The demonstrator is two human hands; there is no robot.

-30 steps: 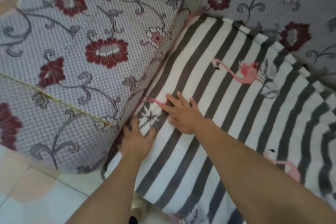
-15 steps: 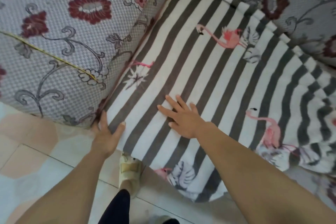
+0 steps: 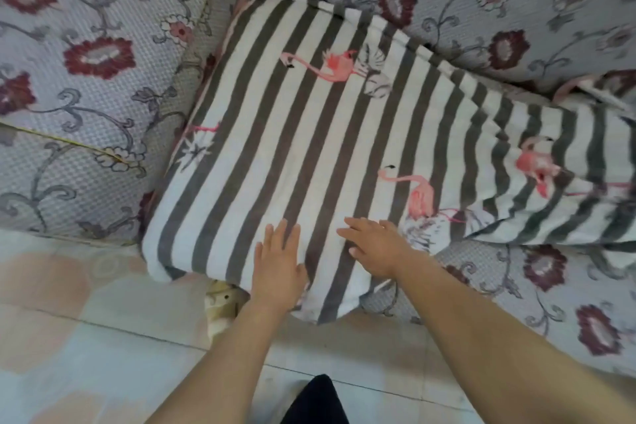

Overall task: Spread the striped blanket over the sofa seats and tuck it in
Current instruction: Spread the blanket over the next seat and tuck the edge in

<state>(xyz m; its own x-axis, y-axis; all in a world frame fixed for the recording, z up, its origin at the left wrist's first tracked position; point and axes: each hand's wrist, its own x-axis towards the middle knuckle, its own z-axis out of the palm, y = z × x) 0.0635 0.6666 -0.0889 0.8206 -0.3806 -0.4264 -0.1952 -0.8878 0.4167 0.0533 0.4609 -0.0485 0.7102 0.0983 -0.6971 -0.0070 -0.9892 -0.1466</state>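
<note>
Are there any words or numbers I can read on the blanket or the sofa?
None: no words, numbers or labels show anywhere.
Blanket: only grey and white stripes, with pink flamingos and leaves.
Sofa: only red flowers and grey vines.
Both hands, left and right, lie flat on the blanket and hide no writing that can be told.

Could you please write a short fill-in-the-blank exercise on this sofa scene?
1. The grey-and-white striped blanket is printed with pink ____.
2. Both the left hand and the right hand lie ____ on the blanket.
3. The sofa's grey cover bears dark red ____.

Missing words: flamingos; flat; flowers
</note>
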